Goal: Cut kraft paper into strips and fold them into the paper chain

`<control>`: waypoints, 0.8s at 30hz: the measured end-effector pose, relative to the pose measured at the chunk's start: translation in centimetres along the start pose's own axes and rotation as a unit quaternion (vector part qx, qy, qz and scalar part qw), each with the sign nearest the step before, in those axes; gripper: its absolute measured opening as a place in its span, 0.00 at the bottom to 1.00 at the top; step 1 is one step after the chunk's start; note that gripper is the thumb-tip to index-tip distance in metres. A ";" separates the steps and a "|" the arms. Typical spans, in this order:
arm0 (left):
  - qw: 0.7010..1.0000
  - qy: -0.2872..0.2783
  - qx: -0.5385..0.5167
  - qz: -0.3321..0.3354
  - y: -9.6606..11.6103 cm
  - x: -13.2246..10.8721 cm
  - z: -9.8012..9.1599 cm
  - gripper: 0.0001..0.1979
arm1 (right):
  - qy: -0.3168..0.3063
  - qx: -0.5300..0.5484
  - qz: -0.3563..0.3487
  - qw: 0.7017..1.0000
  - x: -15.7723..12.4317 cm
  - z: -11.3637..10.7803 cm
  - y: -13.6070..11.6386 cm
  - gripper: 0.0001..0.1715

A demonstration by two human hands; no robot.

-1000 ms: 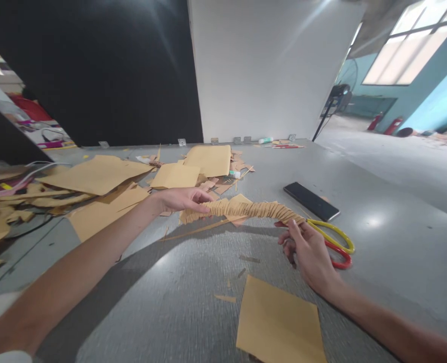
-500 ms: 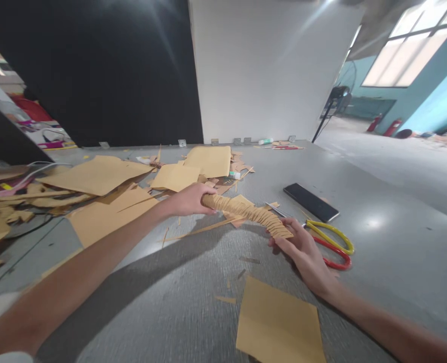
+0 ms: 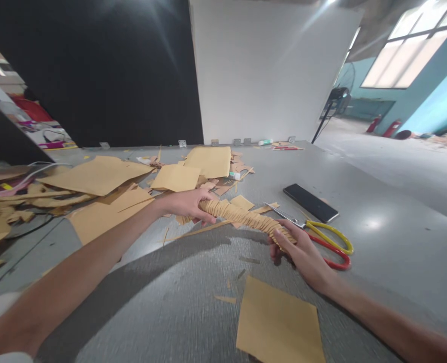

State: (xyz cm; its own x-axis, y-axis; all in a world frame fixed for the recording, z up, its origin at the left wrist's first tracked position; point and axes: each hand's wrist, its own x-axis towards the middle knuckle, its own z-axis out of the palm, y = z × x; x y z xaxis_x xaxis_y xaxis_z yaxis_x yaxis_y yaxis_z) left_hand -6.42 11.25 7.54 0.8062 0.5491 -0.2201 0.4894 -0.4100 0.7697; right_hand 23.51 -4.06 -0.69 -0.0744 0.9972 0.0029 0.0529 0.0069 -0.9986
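A long, ridged strip of folded brown paper [image 3: 242, 215] stretches between my two hands just above the table. My left hand [image 3: 189, 205] is closed around its left part, and a short end pokes out below that hand. Around the right end, the fingers and thumb of my right hand [image 3: 299, 249] are wrapped. Scissors [image 3: 331, 237] with one yellow and one red handle lie right beside my right hand, their blades pointing left. Nearer to me rests a square brown paper sheet [image 3: 279, 322].
A black phone [image 3: 310, 201] lies beyond the scissors. Brown paper sheets [image 3: 98, 174] and scraps cover the left and back of the grey table [image 3: 163, 312]. A glue stick [image 3: 265, 142] and red pencils [image 3: 285, 148] lie by the white panel [image 3: 276, 70].
My left hand has slid left and slightly down, and the folded paper strip looks longer between the hands. The right fingers have closed further over its right end.
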 end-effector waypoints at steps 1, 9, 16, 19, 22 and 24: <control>1.000 -0.023 -0.010 -0.005 -0.2 0.0 -0.2 0.17 | 0.009 -0.009 0.001 1.000 0.0 0.0 0.0 0.20; 0.996 -0.039 -0.073 -0.023 -2.3 -0.1 -2.2 0.17 | 0.127 -0.007 0.005 0.992 0.3 0.1 0.6 0.22; 0.992 -0.034 -0.114 -0.034 -2.1 0.0 -2.0 0.24 | 0.098 0.002 -0.005 0.995 0.3 -0.1 0.8 0.20; 0.991 -0.031 -0.123 -0.037 -1.9 0.0 -1.7 0.26 | 0.091 -0.017 -0.010 0.996 0.1 -0.1 0.7 0.21; 0.992 -0.031 -0.118 -0.025 -1.2 0.0 -1.3 0.25 | 0.081 -0.027 -0.014 0.996 0.1 0.0 0.5 0.21; 0.993 -0.032 -0.114 -0.020 -0.6 -0.1 -0.9 0.25 | 0.072 -0.026 -0.016 0.997 0.1 0.0 0.3 0.21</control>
State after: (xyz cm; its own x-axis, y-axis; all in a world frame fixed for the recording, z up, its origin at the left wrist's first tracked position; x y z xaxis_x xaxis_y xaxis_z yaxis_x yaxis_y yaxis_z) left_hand -7.05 12.07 7.63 0.8108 0.5116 -0.2844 0.4386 -0.2093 0.8740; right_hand 23.51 -3.98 -1.01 0.0663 0.9968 0.0457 0.1050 0.0385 -0.9937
